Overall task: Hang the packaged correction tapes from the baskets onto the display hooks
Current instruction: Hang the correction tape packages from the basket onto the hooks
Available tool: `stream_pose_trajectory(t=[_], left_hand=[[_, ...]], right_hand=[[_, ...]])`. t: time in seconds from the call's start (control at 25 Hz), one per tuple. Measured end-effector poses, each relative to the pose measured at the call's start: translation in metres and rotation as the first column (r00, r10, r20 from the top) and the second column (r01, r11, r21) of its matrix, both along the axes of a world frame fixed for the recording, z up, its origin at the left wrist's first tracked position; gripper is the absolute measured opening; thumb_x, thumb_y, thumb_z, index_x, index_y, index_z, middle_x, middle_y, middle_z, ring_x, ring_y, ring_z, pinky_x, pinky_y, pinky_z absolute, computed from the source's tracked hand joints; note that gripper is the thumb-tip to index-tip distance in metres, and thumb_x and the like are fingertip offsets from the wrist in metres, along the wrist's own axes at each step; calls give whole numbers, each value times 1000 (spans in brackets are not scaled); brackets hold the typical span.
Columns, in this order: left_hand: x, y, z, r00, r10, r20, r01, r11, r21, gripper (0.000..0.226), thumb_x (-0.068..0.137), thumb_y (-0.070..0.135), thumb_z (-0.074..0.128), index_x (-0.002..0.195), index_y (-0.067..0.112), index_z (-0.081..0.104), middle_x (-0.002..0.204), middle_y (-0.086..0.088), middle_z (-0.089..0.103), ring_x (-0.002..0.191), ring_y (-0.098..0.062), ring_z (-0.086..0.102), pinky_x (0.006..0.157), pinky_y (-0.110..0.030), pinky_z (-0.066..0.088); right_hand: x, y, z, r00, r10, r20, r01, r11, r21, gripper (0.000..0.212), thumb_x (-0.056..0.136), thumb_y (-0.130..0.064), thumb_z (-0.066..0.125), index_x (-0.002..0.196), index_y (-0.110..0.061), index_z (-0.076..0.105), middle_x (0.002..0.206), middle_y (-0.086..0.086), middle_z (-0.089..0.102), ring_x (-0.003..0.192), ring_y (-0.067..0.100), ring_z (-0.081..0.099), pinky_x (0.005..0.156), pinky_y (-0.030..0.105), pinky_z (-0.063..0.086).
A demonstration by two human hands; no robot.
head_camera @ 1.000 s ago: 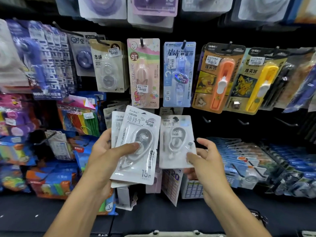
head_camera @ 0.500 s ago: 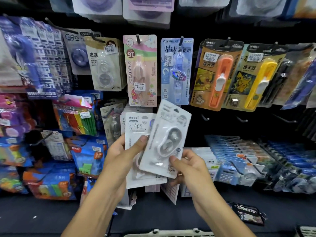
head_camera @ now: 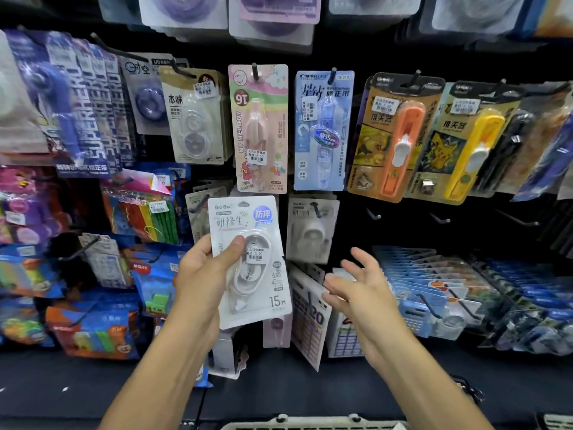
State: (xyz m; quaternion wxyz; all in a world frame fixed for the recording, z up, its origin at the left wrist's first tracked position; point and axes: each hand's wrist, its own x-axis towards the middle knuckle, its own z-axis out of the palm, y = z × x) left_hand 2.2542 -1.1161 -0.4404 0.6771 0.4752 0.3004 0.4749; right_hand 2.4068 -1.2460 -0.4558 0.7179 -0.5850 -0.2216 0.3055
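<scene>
Head view: display wall (head_camera: 403,231) is carrying rows of hanging stationery packs. Basket rim (head_camera: 310,425) is showing at bottom. My left hand (head_camera: 201,274) is gripping a white correction tape pack (head_camera: 251,262), thumb across its front. My right hand (head_camera: 356,283) is hovering empty, fingers spread, below another pack (head_camera: 310,234) hanging on a hook (head_camera: 316,209).

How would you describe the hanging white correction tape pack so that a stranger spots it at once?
Find the blue pen-style correction tape pack on the upper row of hooks. Directly below it hangs a white correction tape pack, just above the open right hand. Unlike its colourful neighbours, it is plain white.
</scene>
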Motion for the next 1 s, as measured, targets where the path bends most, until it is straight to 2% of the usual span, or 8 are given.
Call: stream_pose_trajectory(t=[0.2, 0.28, 0.36, 0.56, 0.72, 0.8, 0.92, 1.0], left_hand=[[25, -10, -2, 988, -94, -125, 120, 970, 211, 21, 98, 20, 66, 118, 17, 69, 110, -2, 79, 97, -23, 77, 70, -28, 61], [25, -5, -8, 866, 263, -425, 81, 765, 638, 36, 99, 46, 59, 128, 24, 63, 125, 9, 69, 114, -18, 66, 89, -33, 55], [18, 9, -9, 650, 586, -484, 164, 514, 842, 57, 100, 56, 47, 147, 24, 49, 149, 4, 50, 134, -20, 46, 108, -44, 42], [14, 29, -23, 415, 510, -754, 500, 564, 657, 69, 102, 54, 43, 163, 34, 16, 173, 9, -1, 158, -19, 7, 126, -48, 17], [19, 30, -30, 364, 500, -785, 558, 558, 614, 77, 102, 56, 43, 164, 32, 4, 170, 11, -21, 159, -16, -6, 127, -47, 14], [19, 31, -32, 360, 505, -784, 564, 552, 614, 78, 102, 55, 44, 164, 31, 3, 169, 13, -24, 159, -15, -9, 126, -47, 15], [18, 31, -35, 344, 516, -785, 583, 538, 609, 80, 102, 54, 46, 164, 31, 1, 168, 14, -26, 158, -13, -12, 125, -48, 17], [18, 32, -38, 332, 519, -788, 590, 537, 603, 83, 101, 52, 48, 163, 32, -3, 166, 16, -30, 157, -13, -16, 125, -50, 19]], right_hand=[[-22, 7, -4, 947, 270, 174, -272, 962, -12, 47, 92, 2, 66, 128, -27, 56, 103, 5, 78, 93, 22, 76, 73, 32, 62], [-20, 8, -5, 966, 195, 170, -205, 978, 43, 52, 92, 7, 64, 129, -29, 56, 100, 9, 79, 91, 26, 76, 70, 33, 62], [-12, 1, -7, 982, 56, 180, -66, 997, 48, 56, 94, 3, 64, 130, -38, 53, 99, 5, 79, 88, 20, 77, 63, 26, 59], [-1, -22, -15, 922, -57, 383, 91, 993, -70, 42, 97, -13, 63, 110, -53, 58, 98, -5, 78, 64, 2, 63, 56, 29, 48], [-6, -18, -23, 900, -83, 427, 130, 988, -80, 39, 96, -16, 64, 111, -52, 62, 119, -3, 71, 109, 16, 64, 86, 33, 49], [-8, -14, -22, 901, -173, 399, 209, 977, -49, 37, 97, -17, 64, 108, -51, 65, 121, -10, 70, 110, 10, 65, 89, 33, 52], [-11, -15, -17, 890, -270, 367, 289, 957, 2, 37, 97, -15, 62, 103, -50, 69, 92, -17, 74, 72, 6, 68, 69, 32, 58], [-12, -18, -18, 871, -305, 385, 321, 947, 24, 37, 96, -15, 62, 103, -51, 69, 89, -6, 68, 74, 18, 60, 59, 33, 55]])
